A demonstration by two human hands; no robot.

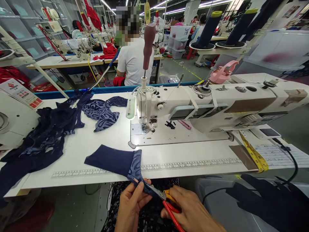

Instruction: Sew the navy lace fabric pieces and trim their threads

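Observation:
My left hand pinches the near end of a navy fabric piece between thumb and fingers at the table's front edge. That piece has a patterned lace band along its right side, and the rest lies flat on the table. In my right hand is a pair of scissors with red and orange handles. Its blades point left at the fabric by my left fingertips. Whether the blades are apart or closed on the cloth I cannot tell.
A sewing machine stands behind the fabric. Navy cloth is heaped on the left, with lace pieces beside it. A yellow tape measure lies at the right. Dark cut pieces rest on a bin. A person sits ahead.

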